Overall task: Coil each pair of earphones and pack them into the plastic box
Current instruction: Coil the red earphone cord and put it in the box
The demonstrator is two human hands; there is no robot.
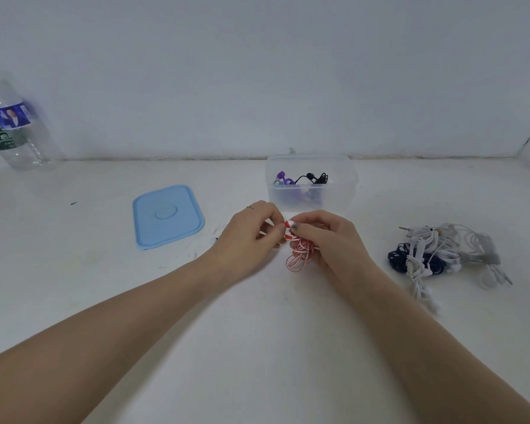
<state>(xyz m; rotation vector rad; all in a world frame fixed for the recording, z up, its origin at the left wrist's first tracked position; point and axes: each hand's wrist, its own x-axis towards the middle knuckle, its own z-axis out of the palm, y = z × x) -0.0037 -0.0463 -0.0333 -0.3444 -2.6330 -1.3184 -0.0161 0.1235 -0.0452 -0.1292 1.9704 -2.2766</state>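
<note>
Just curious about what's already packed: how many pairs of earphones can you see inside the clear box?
2: a purple pair at the left of the plastic box and a black pair to its right. More may lie hidden beneath them, since the box wall is cloudy.

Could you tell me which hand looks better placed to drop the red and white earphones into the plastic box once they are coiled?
Probably the right hand: it holds the red and white earphones, just before the plastic box.

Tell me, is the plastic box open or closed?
Open. The plastic box has no lid on; its blue lid lies flat on the table beside it.
</note>
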